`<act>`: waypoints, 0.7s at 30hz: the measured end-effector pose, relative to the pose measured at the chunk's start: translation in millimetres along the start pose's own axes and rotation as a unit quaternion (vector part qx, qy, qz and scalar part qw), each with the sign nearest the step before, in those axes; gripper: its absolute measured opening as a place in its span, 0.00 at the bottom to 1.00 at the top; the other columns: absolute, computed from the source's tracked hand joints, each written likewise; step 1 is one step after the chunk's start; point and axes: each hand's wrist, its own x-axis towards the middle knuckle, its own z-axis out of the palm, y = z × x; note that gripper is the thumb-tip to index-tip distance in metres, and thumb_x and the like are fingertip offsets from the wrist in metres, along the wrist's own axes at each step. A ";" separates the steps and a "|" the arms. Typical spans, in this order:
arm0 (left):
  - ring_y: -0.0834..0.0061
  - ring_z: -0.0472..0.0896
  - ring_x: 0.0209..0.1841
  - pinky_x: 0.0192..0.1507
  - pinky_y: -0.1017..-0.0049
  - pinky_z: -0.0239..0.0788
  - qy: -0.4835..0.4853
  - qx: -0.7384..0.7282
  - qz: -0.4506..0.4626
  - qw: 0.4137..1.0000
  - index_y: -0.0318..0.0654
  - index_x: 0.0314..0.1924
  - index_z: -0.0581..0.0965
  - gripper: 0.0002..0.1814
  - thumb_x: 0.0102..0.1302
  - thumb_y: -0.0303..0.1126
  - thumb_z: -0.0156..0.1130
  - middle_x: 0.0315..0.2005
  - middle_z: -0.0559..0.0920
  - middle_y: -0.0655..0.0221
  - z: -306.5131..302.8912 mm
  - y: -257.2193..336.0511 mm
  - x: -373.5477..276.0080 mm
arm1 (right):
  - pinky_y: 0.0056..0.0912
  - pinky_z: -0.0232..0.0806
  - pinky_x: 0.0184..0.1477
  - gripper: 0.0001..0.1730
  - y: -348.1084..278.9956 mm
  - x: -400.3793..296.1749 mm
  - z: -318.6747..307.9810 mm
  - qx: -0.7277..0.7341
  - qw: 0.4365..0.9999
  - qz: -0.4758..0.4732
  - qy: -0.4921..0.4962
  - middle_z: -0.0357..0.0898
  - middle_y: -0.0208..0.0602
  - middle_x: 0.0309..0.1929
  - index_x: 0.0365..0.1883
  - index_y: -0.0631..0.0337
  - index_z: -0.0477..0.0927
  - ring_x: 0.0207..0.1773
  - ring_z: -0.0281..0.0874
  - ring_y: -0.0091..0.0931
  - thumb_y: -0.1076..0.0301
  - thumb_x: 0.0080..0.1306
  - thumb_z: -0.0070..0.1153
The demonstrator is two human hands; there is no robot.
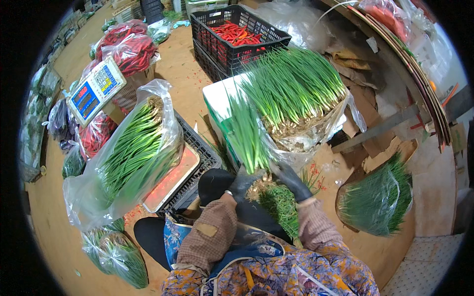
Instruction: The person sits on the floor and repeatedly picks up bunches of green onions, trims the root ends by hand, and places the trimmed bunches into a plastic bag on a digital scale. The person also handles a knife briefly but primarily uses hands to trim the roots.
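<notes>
Around the root end of a small bunch of spring onions (249,135), my gloved left hand (247,181) is closed. Its leaves point away from me, over the edge of a white foam box (218,97). My gloved right hand (290,179) is at the bunch's right side, close to the roots; its fingertips are partly hidden, so its grip is unclear. Beyond my hands lies a large heap of spring onions (296,85) on clear plastic, roots towards me. Loose green trimmings (277,207) lie below my hands, between my knees and right sleeve.
A plastic bag of spring onions (137,144) rests on a scale's red platform (172,177) to the left, beside its display (96,91). Red chillies fill a black crate (240,40) and several bags (129,48). Bagged greens (377,196) stand at right; more bagged greens (120,255) lie lower left.
</notes>
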 end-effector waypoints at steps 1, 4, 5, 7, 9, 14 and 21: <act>0.74 0.75 0.31 0.35 0.78 0.69 0.006 0.075 0.049 0.996 0.34 0.46 0.65 0.19 0.55 0.31 0.57 0.35 0.73 0.67 4.9 -1.0 2.1 | 0.24 0.64 0.32 0.31 -9.0 2.9 14.2 0.096 0.995 0.001 0.036 0.72 0.37 0.33 0.41 0.68 0.69 0.30 0.69 0.23 0.45 0.54 0.48; 0.74 0.74 0.27 0.25 0.75 0.71 0.027 0.106 0.001 0.994 0.35 0.47 0.64 0.19 0.59 0.37 0.52 0.33 0.72 0.64 0.8 0.9 4.5 | 0.23 0.65 0.31 0.26 11.7 43.0 25.3 0.137 0.976 -0.131 0.109 0.72 0.36 0.32 0.44 0.67 0.67 0.30 0.70 0.22 0.58 0.53 0.55; 0.74 0.74 0.27 0.24 0.75 0.71 0.035 0.087 -0.038 0.995 0.34 0.46 0.65 0.19 0.59 0.38 0.52 0.33 0.72 0.63 -2.4 5.1 4.9 | 0.23 0.65 0.30 0.24 16.6 46.3 18.8 0.183 0.970 -0.098 0.122 0.72 0.36 0.31 0.44 0.67 0.66 0.30 0.70 0.22 0.63 0.53 0.56; 0.70 0.75 0.23 0.21 0.73 0.70 0.072 -0.061 -0.066 0.993 0.34 0.42 0.67 0.20 0.60 0.45 0.48 0.27 0.74 0.61 -16.1 -1.2 3.3 | 0.21 0.68 0.26 0.21 8.4 33.4 14.1 0.240 0.950 -0.135 0.144 0.73 0.40 0.30 0.44 0.69 0.64 0.28 0.72 0.23 0.72 0.53 0.52; 0.68 0.76 0.22 0.21 0.73 0.70 0.061 -0.037 -0.075 0.995 0.35 0.41 0.67 0.19 0.61 0.45 0.46 0.25 0.75 0.61 -26.2 -9.8 8.2 | 0.24 0.69 0.30 0.22 19.6 35.3 8.6 -0.031 0.932 -0.211 0.294 0.73 0.41 0.31 0.46 0.67 0.64 0.31 0.73 0.26 0.74 0.52 0.51; 0.70 0.75 0.35 0.35 0.72 0.71 0.015 -0.256 -0.104 0.961 0.37 0.46 0.66 0.17 0.62 0.40 0.46 0.36 0.73 0.62 -35.2 -34.6 7.9 | 0.34 0.66 0.40 0.27 -13.9 -6.8 55.5 -0.325 0.842 -0.399 0.164 0.65 0.54 0.46 0.52 0.63 0.61 0.41 0.70 0.41 0.74 0.51 0.50; 0.70 0.75 0.36 0.38 0.73 0.71 0.012 -0.191 -0.086 0.978 0.31 0.42 0.69 0.13 0.57 0.30 0.52 0.36 0.75 0.61 -27.9 -8.4 0.2 | 0.27 0.62 0.44 0.19 -19.4 1.0 14.2 0.093 0.966 -0.241 -0.008 0.72 0.42 0.37 0.45 0.64 0.66 0.42 0.70 0.26 0.64 0.57 0.47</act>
